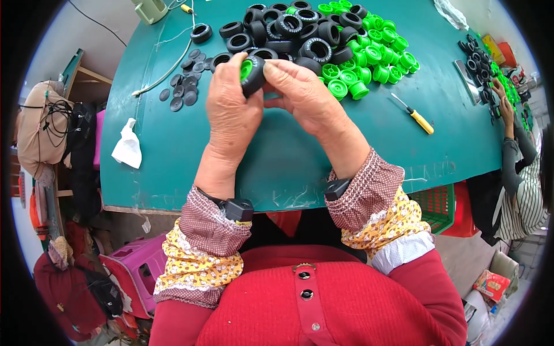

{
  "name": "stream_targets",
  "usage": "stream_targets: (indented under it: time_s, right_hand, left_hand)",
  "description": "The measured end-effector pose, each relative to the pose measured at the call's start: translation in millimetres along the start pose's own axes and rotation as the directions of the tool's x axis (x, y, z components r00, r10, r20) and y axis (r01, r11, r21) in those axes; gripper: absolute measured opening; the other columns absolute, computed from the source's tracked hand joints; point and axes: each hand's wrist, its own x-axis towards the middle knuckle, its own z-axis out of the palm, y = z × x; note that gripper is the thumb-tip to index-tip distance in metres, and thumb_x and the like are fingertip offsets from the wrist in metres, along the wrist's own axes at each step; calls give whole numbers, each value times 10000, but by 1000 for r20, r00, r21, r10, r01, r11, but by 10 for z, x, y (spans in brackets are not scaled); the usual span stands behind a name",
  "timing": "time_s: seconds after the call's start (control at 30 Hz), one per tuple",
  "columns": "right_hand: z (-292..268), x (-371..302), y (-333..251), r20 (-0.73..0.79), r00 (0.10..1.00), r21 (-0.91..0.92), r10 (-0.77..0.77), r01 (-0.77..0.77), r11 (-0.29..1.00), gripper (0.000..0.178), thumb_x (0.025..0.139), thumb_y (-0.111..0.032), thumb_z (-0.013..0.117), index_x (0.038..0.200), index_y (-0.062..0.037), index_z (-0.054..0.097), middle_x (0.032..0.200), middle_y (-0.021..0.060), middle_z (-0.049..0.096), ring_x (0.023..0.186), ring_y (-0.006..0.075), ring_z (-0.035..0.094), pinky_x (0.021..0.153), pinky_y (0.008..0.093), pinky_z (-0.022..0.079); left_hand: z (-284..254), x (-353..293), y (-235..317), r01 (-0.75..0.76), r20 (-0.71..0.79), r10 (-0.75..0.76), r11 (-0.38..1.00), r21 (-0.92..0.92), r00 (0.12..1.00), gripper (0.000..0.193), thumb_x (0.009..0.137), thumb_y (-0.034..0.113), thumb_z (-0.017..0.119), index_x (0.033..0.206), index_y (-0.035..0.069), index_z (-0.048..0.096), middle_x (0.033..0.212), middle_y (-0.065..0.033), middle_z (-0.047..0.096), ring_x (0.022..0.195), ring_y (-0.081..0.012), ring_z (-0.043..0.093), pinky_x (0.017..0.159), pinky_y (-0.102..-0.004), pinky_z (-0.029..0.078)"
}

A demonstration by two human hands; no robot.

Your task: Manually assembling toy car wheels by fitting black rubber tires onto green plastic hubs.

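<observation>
Between my two hands is a small black toy tyre [254, 82] with a green wheel hub [246, 70] showing in its opening. My left hand [232, 109] wraps round its left side. From the right, my right hand [303, 92] grips the tyre's edge with thumb and fingers. Just beyond my hands lies a heap of loose black tyres [316, 51]. Bright green wheel hubs [372, 56] are piled to the right of the tyres. Several flat black discs [190, 99] are scattered left of my left hand.
A yellow-handled screwdriver [422, 121] lies on the green table [323, 167] at right. Crumpled white paper [127, 145] is at left, near a pale cord [167, 75]. Another person's hand [505, 106] works at the far right. A green basket [434, 206] stands below the table edge.
</observation>
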Motion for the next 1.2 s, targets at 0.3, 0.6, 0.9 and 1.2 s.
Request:
stream_targets:
  time_s: [0.3,0.6,0.9,1.2]
  right_hand:
    - [-32,-21,-173,27,999,211,-17,11,977,334,826,-160,524,1112,13,514,923,64,585,803,119,568,710,264,488]
    - [-43,8,-109,44,998,204,-38,28,978,292,857,-193,522,1064,12,545,919,54,590,790,112,571,680,264,497]
    - [46,16,-80,-101,983,1,-156,157,988,241,855,-124,516,1037,29,556,879,57,610,761,99,570,658,232,482]
    - [176,-34,-23,-40,771,-718,-636,420,555,255,776,-76,586,1017,-4,543,824,147,603,743,241,598,635,282,469]
  left_hand:
    - [-65,14,-24,301,173,-246,751,-587,954,645,644,166,743,1176,-13,425,998,-88,543,878,-148,547,726,-271,463]
    - [-102,26,35,114,52,-102,918,-379,993,474,588,179,784,979,22,567,889,-73,597,789,-152,579,695,-268,467]
    - [-49,10,-14,250,183,-179,814,-524,967,530,654,195,753,1081,14,497,926,-96,607,799,-149,593,662,-237,477]
    - [-155,24,-7,513,359,-404,388,-765,841,538,782,335,628,1160,-3,448,913,-76,573,751,-114,574,593,-218,471]
